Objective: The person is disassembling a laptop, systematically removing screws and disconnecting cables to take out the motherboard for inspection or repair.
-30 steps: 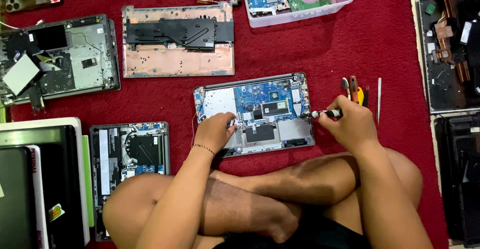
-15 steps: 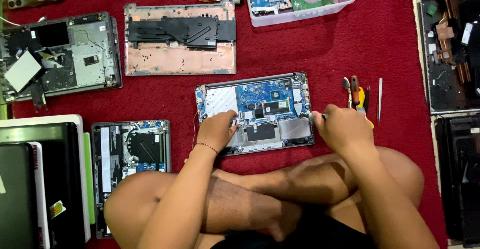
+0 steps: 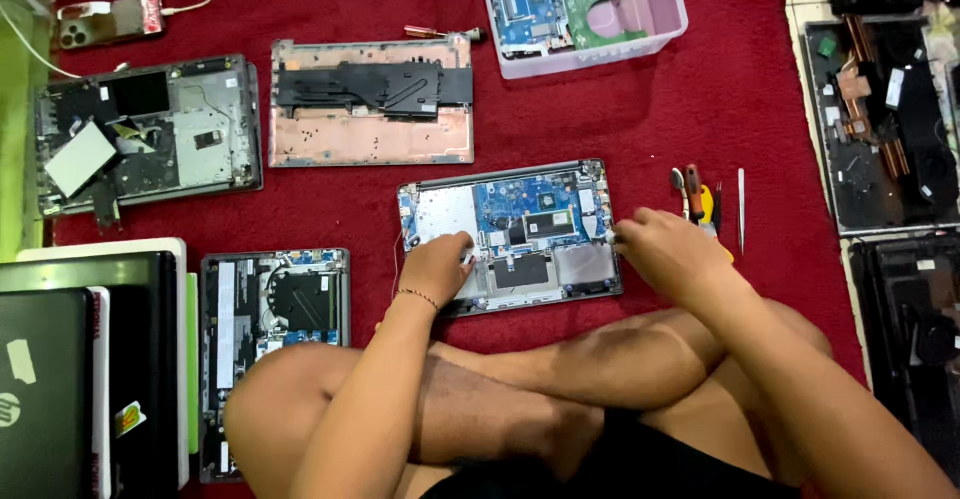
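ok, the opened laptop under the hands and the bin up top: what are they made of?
Opened laptop: shell looks like matte silver metal or painted plastic, hard to tell; a blue circuit board shows inside. Bin: translucent pinkish plastic, the boards inside show through its wall. Left hand and right hand rest on the laptop.

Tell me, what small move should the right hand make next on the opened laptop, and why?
Probably bring the right hand down steadily at the right edge of the opened laptop and work there. It already sits at that edge, seemingly pinching a small tool whose tip is hidden, while the left hand presses on the chassis and steadies it. The other tools lie beside it on the red carpet.
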